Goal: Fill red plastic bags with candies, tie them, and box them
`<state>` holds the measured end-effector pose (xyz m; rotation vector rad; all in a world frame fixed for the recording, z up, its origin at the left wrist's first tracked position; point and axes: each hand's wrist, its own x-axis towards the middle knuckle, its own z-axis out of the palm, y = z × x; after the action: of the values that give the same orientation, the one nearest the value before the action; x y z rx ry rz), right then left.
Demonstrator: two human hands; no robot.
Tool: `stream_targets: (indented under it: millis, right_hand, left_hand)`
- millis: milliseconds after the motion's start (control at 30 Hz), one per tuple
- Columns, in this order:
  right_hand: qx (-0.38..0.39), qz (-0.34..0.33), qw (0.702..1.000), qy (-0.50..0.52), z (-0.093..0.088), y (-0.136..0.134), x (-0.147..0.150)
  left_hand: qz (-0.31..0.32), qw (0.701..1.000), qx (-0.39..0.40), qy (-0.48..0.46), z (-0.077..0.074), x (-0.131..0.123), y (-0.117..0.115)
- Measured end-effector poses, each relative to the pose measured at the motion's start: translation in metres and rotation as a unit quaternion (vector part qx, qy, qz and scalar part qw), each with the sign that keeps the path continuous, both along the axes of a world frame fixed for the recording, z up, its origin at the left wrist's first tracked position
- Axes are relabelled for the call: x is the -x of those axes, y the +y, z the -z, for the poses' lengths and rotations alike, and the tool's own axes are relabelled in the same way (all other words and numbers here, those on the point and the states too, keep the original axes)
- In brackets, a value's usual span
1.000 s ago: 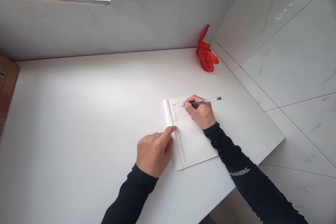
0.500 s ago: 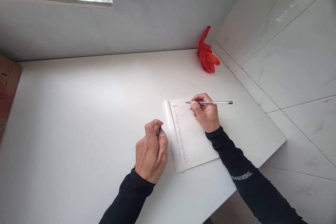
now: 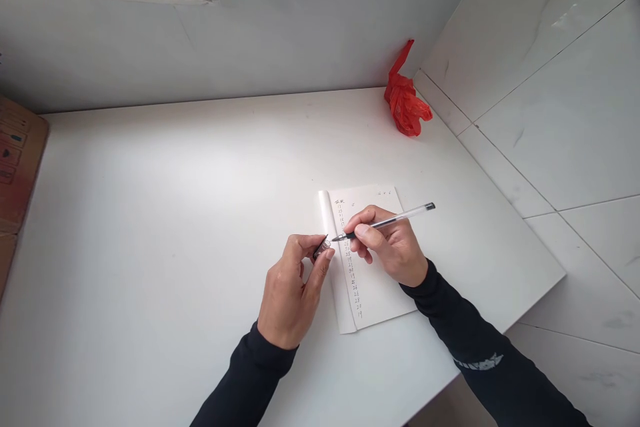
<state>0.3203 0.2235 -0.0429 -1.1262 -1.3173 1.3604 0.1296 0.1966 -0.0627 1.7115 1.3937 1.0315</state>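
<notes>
Between its thumb and forefinger, my left hand [image 3: 293,290] pinches a small dark pen cap [image 3: 321,249]. My right hand [image 3: 390,247] grips a clear-barrelled pen [image 3: 410,212], its tip pointing left and lying close to the cap's end. I cannot tell whether the tip touches the cap. Below both hands lies an open notebook [image 3: 380,297], with a column of handwritten numbers down its left side and a few marks along the top. The right hand covers part of the page.
A crumpled red plastic bag [image 3: 407,107] sits in the back right corner of the white table [image 3: 150,213]. At the far left stands a cardboard box [image 3: 20,160]. A grey wall rises behind, and marble-like tiles [image 3: 560,120] line the right side.
My right hand has brought the pen down and left from the top of the page towards the cap. The left hand has turned the cap towards the pen. The view has shifted slightly.
</notes>
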Motion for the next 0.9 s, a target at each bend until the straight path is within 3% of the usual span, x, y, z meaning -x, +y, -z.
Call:
stream_targets:
  millis: [233, 467, 667, 900]
  right_hand:
    - [0.001, -0.009, 1.000, 0.016, -0.0007, 0.0004, -0.0008]
    - [0.075, -0.076, 0.994, 0.030, -0.0003, 0.0000, 0.0009]
    - [0.058, -0.111, 0.991, 0.053, -0.0017, -0.0006, -0.0015]
    - [0.090, -0.150, 0.984, 0.041, -0.0063, -0.0022, -0.0026]
  left_hand:
    - [0.033, 0.999, -0.038, 0.018, -0.0019, 0.0010, 0.0014]
    - [0.065, 0.996, -0.053, 0.022, -0.0056, 0.0007, 0.0009]
    - [0.073, 0.996, -0.057, 0.009, -0.0076, 0.0014, -0.0008]
    - [0.069, 0.995, -0.078, -0.004, -0.0056, 0.0019, -0.0025]
